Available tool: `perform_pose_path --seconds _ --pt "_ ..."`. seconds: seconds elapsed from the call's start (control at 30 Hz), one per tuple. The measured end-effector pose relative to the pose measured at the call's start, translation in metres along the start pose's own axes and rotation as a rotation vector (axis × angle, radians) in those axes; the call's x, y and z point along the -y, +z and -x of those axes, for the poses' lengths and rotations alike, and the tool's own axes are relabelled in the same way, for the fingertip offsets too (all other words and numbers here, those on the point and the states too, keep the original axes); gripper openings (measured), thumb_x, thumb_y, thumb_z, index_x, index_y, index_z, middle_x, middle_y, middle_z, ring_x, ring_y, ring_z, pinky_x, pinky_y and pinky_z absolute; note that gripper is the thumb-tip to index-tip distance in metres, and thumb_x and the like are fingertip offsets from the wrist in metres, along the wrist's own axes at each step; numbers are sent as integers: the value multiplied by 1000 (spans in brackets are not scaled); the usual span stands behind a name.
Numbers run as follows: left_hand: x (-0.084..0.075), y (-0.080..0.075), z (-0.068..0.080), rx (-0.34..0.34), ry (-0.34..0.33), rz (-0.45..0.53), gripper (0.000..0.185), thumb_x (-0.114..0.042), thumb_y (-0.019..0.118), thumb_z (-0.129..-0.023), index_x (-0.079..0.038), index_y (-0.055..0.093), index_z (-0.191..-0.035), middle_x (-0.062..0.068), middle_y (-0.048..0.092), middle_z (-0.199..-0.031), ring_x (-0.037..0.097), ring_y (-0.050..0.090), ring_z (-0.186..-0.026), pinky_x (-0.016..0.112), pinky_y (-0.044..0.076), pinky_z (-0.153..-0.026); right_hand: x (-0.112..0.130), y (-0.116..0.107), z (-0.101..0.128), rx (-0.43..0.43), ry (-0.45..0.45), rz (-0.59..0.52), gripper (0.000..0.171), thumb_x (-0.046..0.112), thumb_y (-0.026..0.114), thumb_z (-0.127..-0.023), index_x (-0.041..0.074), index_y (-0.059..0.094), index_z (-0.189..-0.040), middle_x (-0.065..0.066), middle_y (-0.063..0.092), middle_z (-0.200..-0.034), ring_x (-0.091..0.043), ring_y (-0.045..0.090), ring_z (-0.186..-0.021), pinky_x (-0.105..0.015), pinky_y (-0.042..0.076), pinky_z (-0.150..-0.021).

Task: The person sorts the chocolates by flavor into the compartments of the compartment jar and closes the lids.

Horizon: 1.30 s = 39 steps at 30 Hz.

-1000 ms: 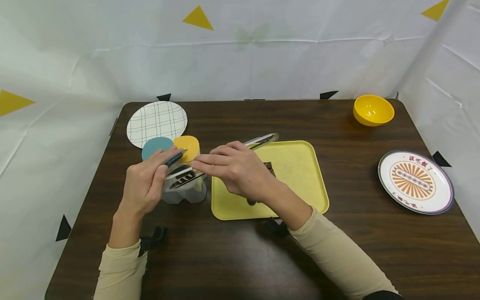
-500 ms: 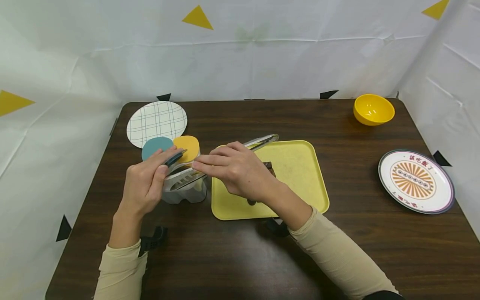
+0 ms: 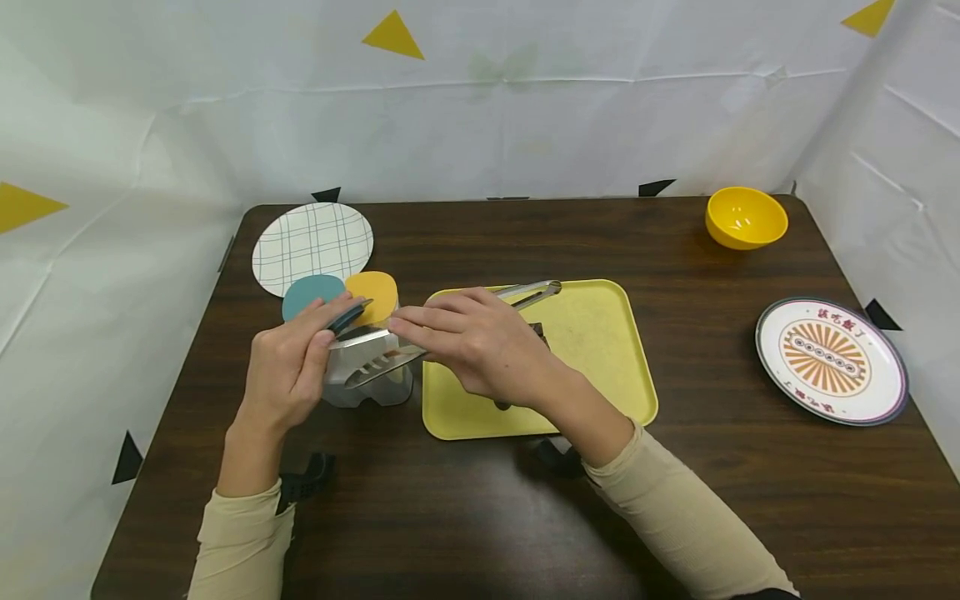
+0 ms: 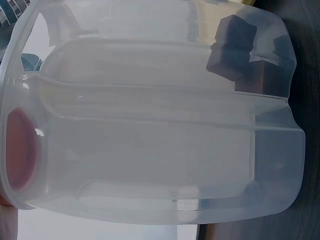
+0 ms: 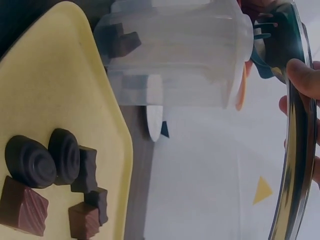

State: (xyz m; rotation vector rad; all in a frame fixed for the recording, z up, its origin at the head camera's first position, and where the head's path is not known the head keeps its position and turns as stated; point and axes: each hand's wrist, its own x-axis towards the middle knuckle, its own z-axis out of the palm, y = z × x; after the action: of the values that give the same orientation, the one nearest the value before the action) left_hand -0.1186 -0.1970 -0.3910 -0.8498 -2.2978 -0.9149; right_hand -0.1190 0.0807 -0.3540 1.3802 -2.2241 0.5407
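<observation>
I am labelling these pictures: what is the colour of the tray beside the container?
The tray is pale yellow, clearest in the head view.

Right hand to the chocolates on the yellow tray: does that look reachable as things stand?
Likely yes: the chocolates lie uncovered on the yellow tray, below the right hand. It holds tongs pointing at the container, though, so they would need redirecting.
</observation>
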Motion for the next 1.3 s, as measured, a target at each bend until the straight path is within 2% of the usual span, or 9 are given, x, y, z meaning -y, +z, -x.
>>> perform_pose_path --seconds 0.27,0.63,1.03,1.23,1.3 --pt "-1 0 0 0 -8 3 48 -32 36 -102 -5 67 -125 8 67 -124 27 64 -111 48 44 -102 -1 -3 7 11 42 -21 57 9 75 -86 13 57 -139 3 59 -136 -17 58 -117 -33 40 -104" --pt "-2 0 -2 -7 7 14 47 -32 37 -102 -5 67 -125 9 66 -124 27 64 -112 46 43 -103 -7 -11 27 61 191 -58 62 12 73 -88 11 49 -145 -1 56 -140 -19 54 -123 -40 42 -100" --pt "-2 0 -1 -3 3 30 47 -32 37 -101 -6 67 -125 9 67 -123 27 64 -113 48 43 -103 -15 -22 68 69 441 -60 67 13 77 -85 13 49 -146 -5 56 -139 -25 59 -117 -46 46 -92" --pt "-2 0 -1 -6 1 30 47 -32 37 -101 -6 68 -125 9 67 -124 27 64 -113 48 43 -103 -22 -28 89 83 588 -39 69 15 78 -84 11 48 -146 -8 54 -142 -30 56 -122 -51 46 -95" --pt "-2 0 -1 -5 2 29 47 -32 37 -101 -6 68 -125 9 67 -123 27 64 -113 48 43 -103 -24 -30 97 90 651 -34 69 16 78 -84 12 48 -146 -8 53 -142 -31 55 -122 -51 48 -91"
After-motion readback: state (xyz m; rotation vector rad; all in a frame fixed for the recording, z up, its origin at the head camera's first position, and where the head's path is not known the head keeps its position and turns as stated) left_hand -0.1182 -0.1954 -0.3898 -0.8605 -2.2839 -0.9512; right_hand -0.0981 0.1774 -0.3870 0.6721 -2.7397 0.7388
